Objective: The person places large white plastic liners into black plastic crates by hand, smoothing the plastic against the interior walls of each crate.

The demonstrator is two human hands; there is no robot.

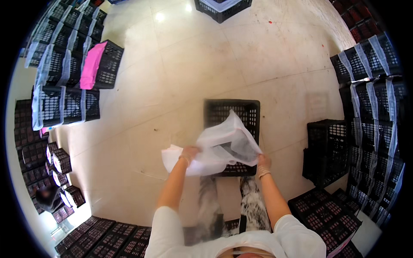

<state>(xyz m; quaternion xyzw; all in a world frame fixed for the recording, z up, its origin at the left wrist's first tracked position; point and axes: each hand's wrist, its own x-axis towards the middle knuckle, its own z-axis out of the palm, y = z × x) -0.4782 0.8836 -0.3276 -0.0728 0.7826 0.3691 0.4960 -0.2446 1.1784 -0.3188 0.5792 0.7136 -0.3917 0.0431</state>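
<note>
A thin white translucent sheet or bag, partly blurred, spreads between my hands over a black plastic crate on the floor. My left hand grips the sheet at its left part, left of the crate; a folded end sticks out beyond that hand. At the crate's right edge, my right hand grips the sheet's right corner. Both hands seem to wear thin gloves with a cuff at the wrist. One peak of the sheet stands up inside the crate, where grid walls show. The crate's bottom is partly hidden by the sheet.
Black crates with white strips of sheet stand stacked at the right and upper left. A pink sheet hangs on one left crate. Empty-looking black crates stand nearer on the right. Another crate is ahead; a person is far left.
</note>
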